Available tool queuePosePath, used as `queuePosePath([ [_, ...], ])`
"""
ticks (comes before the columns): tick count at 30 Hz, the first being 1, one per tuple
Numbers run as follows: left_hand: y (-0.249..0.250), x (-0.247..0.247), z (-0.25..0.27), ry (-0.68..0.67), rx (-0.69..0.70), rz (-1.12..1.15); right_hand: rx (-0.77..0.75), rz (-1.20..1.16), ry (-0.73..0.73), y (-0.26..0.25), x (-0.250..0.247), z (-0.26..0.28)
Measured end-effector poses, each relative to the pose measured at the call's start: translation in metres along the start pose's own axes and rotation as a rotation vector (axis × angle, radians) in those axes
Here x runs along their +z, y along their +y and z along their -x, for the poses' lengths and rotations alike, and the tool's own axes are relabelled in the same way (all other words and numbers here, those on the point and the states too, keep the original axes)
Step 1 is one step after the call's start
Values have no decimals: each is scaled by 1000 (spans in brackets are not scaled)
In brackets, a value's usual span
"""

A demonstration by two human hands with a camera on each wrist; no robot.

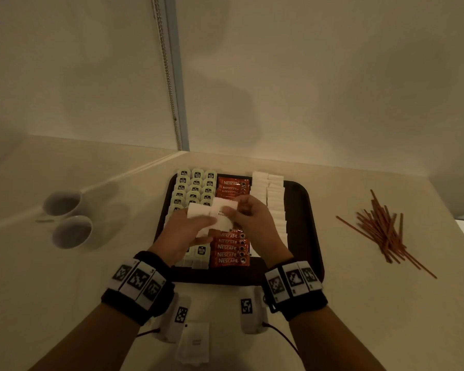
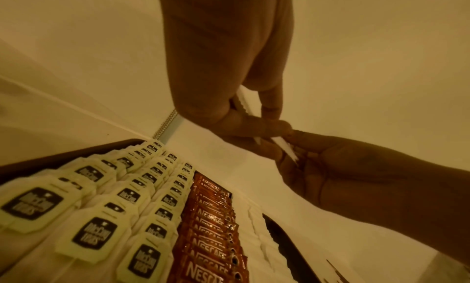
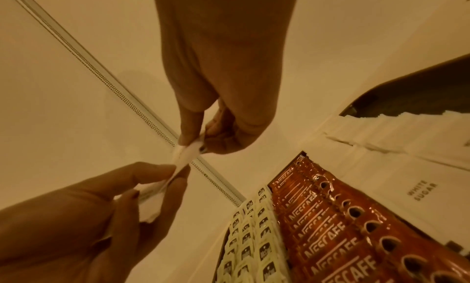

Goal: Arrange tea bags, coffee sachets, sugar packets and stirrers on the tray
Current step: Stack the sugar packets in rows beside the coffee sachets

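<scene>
Step in hand: sugar packets. Your left hand (image 1: 184,231) grips a small stack of white sugar packets (image 1: 212,214) above the middle of the dark tray (image 1: 302,210); your right hand (image 1: 248,218) pinches the near-right edge of the top packet between thumb and forefinger, apparently peeling one off the stack. Both hands are closed on packets, neither is free.

On the tray: McCoy tea bags (image 1: 196,187) in three columns at left, Nescafé sachets (image 1: 232,247) in one column down the middle, laid sugar packets (image 1: 269,199) in two columns to the right of them. A bare strip of tray remains at far right.

Stirrers (image 1: 383,228) lie in a loose heap on the tabletop (image 1: 359,303), right of the tray, untouched. Two white cups (image 1: 67,218) stand well to the left.

Next move, as judged: separate one packet cleanly, lay it overlapping the last in the sugar column, edges square. Stirrers follow
</scene>
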State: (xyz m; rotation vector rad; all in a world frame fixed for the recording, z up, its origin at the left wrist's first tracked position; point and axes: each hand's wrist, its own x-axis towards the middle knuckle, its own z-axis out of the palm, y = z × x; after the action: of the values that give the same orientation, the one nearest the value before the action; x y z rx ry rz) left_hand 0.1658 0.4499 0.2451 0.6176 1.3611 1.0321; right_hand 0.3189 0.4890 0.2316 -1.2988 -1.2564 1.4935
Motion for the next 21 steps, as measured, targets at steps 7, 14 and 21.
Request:
queuePosePath([
  [7,-6,7,1,0,-11,28,59,-44,-6,0,-2,4],
  [14,0,0,1,-14,-93,294,104,-40,131,9,-52,7],
  [21,0,-12,-6,92,-81,303,309,362,245,61,-97,21],
])
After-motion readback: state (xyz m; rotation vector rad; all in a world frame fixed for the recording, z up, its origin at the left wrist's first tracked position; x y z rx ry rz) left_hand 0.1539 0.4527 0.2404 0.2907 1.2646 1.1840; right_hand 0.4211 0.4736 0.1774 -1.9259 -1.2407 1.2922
